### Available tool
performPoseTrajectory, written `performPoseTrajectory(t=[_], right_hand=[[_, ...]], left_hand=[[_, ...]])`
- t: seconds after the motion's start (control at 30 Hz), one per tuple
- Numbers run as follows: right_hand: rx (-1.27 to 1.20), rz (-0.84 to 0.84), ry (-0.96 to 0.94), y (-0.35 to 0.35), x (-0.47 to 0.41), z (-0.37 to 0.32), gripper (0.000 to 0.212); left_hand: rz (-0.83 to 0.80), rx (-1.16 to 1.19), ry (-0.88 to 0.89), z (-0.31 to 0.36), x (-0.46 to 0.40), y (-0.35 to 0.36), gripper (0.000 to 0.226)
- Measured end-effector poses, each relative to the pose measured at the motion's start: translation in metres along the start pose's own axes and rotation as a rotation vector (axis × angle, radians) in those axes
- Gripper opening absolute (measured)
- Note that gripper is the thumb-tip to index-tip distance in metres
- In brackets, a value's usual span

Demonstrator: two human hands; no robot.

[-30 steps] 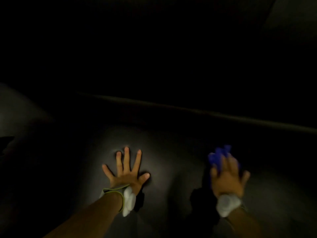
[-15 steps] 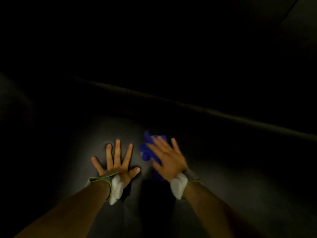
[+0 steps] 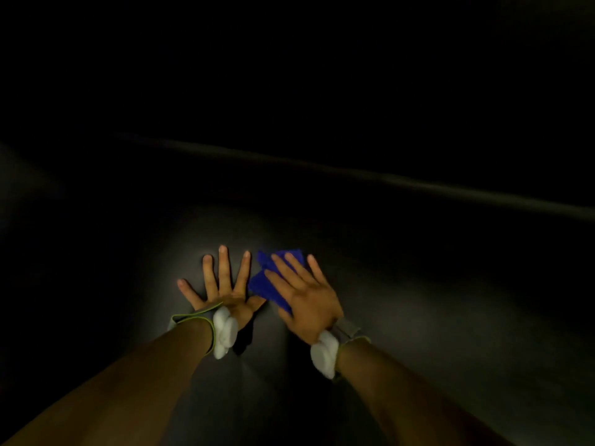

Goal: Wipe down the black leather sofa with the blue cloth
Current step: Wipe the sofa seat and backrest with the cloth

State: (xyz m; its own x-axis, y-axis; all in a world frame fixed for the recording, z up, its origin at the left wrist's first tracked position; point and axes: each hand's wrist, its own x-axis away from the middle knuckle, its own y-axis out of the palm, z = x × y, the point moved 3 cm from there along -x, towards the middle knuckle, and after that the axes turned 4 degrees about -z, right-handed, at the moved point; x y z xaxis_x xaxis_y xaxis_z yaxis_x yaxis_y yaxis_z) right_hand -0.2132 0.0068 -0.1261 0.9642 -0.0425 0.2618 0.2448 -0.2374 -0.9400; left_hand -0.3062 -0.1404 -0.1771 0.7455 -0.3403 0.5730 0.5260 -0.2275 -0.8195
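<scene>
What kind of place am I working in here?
Likely a dim indoor sitting area: a black leather sofa fills the view, with a raised seam across it; the rest is too dark to tell.

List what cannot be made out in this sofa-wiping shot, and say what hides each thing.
- Head view: most of the blue cloth lies under the right hand; only its far and left edges show.
- Head view: the black leather sofa beyond the lit patch around the left hand is lost in darkness; whether it is clean cannot be told.
- Head view: both forearms are cut off by the bottom edge.
</scene>
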Motion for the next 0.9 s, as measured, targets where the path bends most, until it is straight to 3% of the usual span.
performPoseTrajectory(t=[0.03,0.1,0.17,0.2,0.3,0.33,0.4,0.43,0.57,0.63,0.7,0.83,0.9], right_hand=[[0.048,0.012,-0.084,-0.003,0.002,0.006,0.067],[0.067,0.079,0.013,-0.007,0.015,0.039,0.070],[0.000,0.193,0.389,-0.010,0.042,0.084,0.069],[-0.146,0.224,0.629,-0.009,0.061,0.099,0.061],[-0.623,0.542,0.917,-0.004,0.077,0.100,0.048],[-0.657,0.506,0.996,0.002,0.067,0.092,0.047],[-0.411,0.279,1.095,0.012,0.046,0.060,0.057],[-0.283,0.203,0.992,0.011,0.032,0.040,0.064],[-0.048,0.040,0.145,0.013,0.013,-0.064,0.079],[-0.038,0.026,0.041,0.011,0.028,-0.061,0.078],[-0.027,0.055,0.204,0.006,0.050,-0.023,0.070],[-0.319,0.084,1.074,0.009,0.107,0.051,0.066],[-0.366,0.085,1.209,0.015,0.099,0.032,0.065]], left_hand=[[-0.001,-0.011,-0.012,0.001,0.001,-0.003,0.085],[-0.071,0.031,0.005,0.001,0.000,-0.007,0.081],[-0.155,0.050,0.037,0.002,0.001,-0.012,0.080],[-0.165,0.044,0.046,0.003,0.004,-0.014,0.080],[-0.152,0.040,0.042,0.006,0.012,-0.022,0.081],[-0.150,0.048,0.041,0.007,0.014,-0.025,0.081],[-0.170,0.079,0.055,0.005,0.016,-0.033,0.080],[-0.189,0.113,0.074,0.006,0.015,-0.037,0.082],[-0.202,0.130,0.185,-0.019,0.018,-0.047,0.101],[-0.213,0.040,0.268,-0.037,0.019,-0.051,0.118],[-0.235,-0.035,0.324,-0.051,0.016,-0.057,0.130],[-0.282,-0.132,0.333,-0.042,0.014,-0.060,0.138],[-0.288,-0.143,0.294,-0.032,0.016,-0.056,0.138]])
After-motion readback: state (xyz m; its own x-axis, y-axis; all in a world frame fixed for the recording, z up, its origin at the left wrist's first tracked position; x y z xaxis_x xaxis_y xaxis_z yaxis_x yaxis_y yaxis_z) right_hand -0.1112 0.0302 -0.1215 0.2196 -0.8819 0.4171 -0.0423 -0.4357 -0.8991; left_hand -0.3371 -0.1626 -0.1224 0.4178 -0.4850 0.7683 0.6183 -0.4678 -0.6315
